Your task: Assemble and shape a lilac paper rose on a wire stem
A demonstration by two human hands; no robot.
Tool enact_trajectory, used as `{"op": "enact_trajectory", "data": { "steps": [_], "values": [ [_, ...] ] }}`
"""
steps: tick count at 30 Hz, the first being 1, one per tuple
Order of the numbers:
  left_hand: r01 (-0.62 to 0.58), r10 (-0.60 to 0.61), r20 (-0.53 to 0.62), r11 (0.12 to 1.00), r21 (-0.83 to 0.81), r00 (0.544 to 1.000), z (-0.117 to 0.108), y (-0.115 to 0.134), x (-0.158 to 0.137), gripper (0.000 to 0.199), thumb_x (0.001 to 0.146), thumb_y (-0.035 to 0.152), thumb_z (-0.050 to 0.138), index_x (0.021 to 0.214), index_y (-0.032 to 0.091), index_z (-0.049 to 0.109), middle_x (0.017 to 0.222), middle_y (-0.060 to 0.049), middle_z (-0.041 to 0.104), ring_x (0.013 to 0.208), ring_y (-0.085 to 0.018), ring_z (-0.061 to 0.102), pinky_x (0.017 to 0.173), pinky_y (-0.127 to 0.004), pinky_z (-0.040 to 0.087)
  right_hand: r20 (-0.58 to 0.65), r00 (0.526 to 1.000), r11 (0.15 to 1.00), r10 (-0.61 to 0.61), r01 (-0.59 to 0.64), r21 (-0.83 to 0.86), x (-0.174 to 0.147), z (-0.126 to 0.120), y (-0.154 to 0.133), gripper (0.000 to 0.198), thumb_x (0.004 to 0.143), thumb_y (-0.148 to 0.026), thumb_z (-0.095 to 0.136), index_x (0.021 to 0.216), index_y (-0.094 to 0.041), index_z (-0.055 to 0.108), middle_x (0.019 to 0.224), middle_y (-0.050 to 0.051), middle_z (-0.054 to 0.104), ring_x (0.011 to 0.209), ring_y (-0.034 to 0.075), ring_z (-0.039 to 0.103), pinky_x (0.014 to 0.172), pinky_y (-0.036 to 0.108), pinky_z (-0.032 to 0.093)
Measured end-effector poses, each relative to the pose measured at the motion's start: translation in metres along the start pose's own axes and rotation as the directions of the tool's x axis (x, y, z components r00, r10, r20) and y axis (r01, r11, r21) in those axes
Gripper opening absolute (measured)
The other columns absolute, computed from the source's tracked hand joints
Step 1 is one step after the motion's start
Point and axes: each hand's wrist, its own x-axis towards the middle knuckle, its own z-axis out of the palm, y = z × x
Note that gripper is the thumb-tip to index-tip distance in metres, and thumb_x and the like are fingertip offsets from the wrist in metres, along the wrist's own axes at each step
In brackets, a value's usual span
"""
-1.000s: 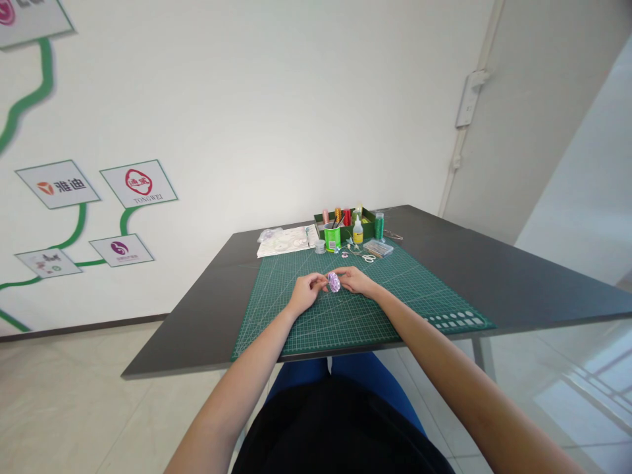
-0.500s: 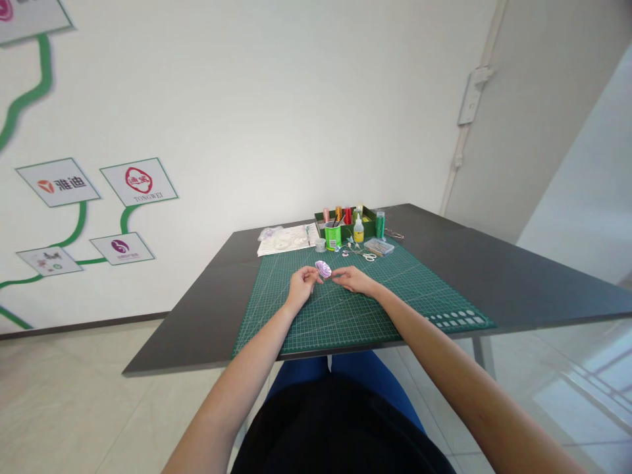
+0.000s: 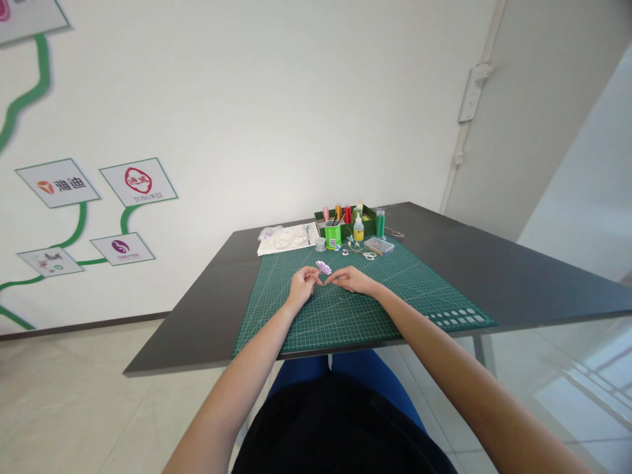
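Observation:
A small purple and white flower [image 3: 324,267] stands tilted above the cutting mat, its face turned away and up. My left hand [image 3: 303,284] is closed in a pinch just below it and holds it from the left side. My right hand [image 3: 349,280] reaches in from the right, fingers bent together and fingertips pointing down under the flower, close to the left fingertips. Whatever those right fingertips grip, perhaps a thin stem, is too small to make out. Both hands are over the green cutting mat [image 3: 296,329].
Behind the hands are white scissors [image 3: 369,256], a clear plastic case [image 3: 379,245], a glue bottle [image 3: 358,228], a green can [image 3: 332,236] with tools, and a dark green box [image 3: 370,222] with thread spools. White sheets [image 3: 286,239] lie at the back left. The black table [image 3: 197,296] meets the wall.
The flower has tipped so that its face shows less and its edge more. My right fingertips have moved left and down, from the flower's side to beneath it. My left hand stays almost still.

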Motion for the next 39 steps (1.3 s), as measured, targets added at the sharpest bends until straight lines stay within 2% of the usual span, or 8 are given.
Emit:
{"op": "enact_trajectory", "data": {
  "steps": [25, 39],
  "values": [
    [0.009, -0.009, 0.018, 1.000, -0.009, 1.000, 0.0013, 0.0074, -0.0032, 0.027, 0.086, 0.040, 0.076, 0.087, 0.016, 0.065, 0.060, 0.000, 0.069, 0.036, -0.007, 0.040, 0.040, -0.021, 0.028, 0.018, 1.000, 1.000, -0.023, 0.023, -0.006, 0.0022, -0.0009, 0.0035, 0.039, 0.085, -0.037, 0.065, 0.105, -0.008, 0.082, 0.041, -0.011, 0.036, 0.039, 0.009, 0.028, 0.042, 0.022, 0.021],
    [-0.038, 0.038, -0.010, 0.996, 0.077, 0.999, -0.0007, 0.0007, -0.0011, 0.024, 0.087, 0.040, 0.073, 0.088, 0.016, 0.067, 0.062, 0.001, 0.070, 0.040, -0.008, 0.041, 0.048, -0.023, 0.034, 0.023, 1.000, 1.000, -0.019, 0.018, 0.013, 0.0002, -0.0001, -0.0008, 0.038, 0.085, -0.035, 0.067, 0.106, -0.008, 0.083, 0.040, -0.011, 0.037, 0.039, 0.008, 0.029, 0.042, 0.022, 0.021]
  ]
}}
